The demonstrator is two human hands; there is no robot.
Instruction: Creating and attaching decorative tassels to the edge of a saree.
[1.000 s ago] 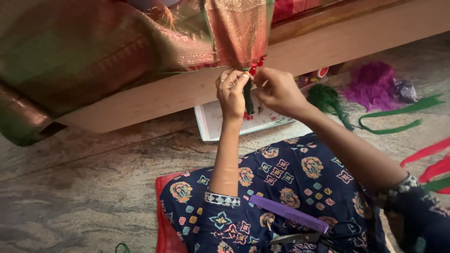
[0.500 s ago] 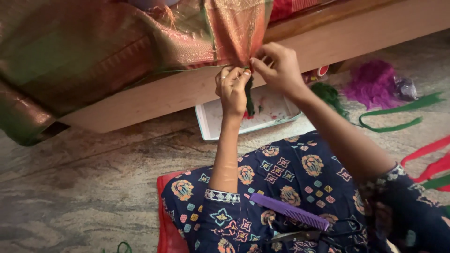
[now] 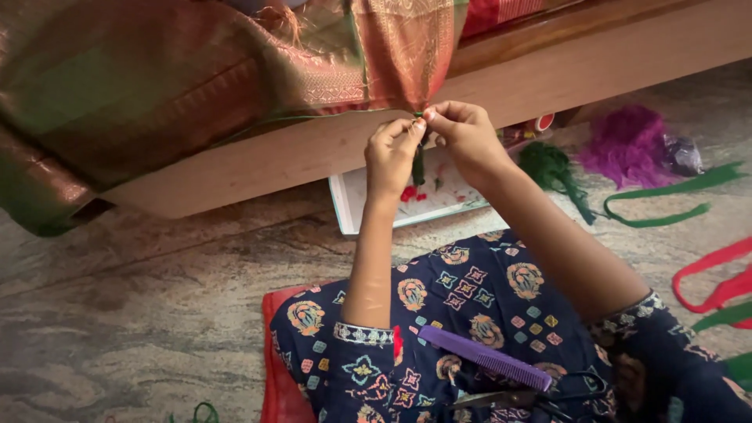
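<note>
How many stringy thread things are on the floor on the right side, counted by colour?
Green thread bundles and strips: 3, namely the dark green bundle, the long green strip and a green strip at the right edge
Purple fluffy thread pile: 1
Red strip: 1
Total: 5
Both hands pinch a green tassel at the cloth's edge; it is not counted.

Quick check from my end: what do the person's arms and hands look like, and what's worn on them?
Both hands, left hand and right hand, are bare: no gloves, and no rings or bangles that I can make out. The forearms are uncovered. Dark navy sleeves with multicoloured floral and diamond motifs end near the elbows in a pale patterned trim.
</note>
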